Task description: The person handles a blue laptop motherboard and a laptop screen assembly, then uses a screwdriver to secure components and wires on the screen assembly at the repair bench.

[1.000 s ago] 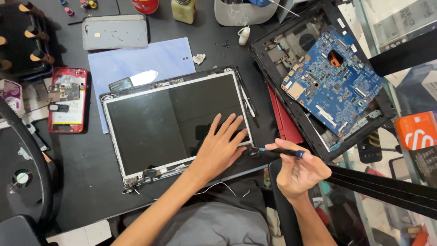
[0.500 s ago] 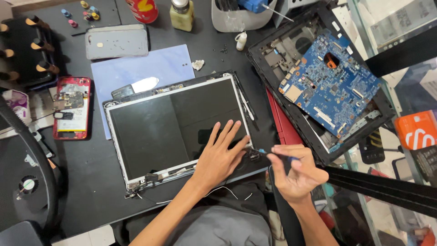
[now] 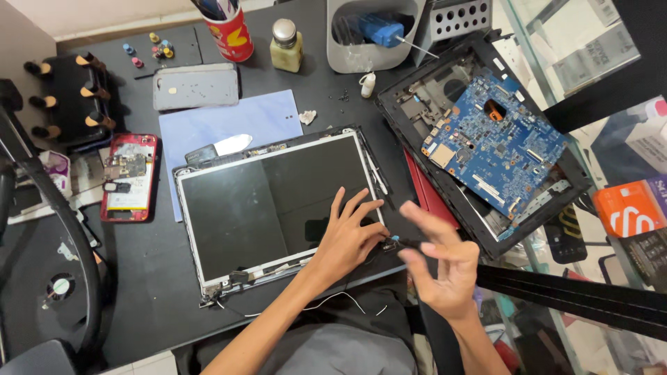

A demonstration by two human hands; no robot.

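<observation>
Flat, left hand (image 3: 347,239) presses the glossy laptop screen (image 3: 278,201); right hand (image 3: 445,267), grip loose, empty.

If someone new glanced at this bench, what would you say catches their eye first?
Probably the laptop screen panel lying flat in the middle of the dark table, with the left hand spread on its lower right corner. The right hand hovers just beside it, fingers loose and blurred. To the right, the bright blue circuit board sits exposed in an opened laptop base, and a red opened phone lies at the left.
</observation>
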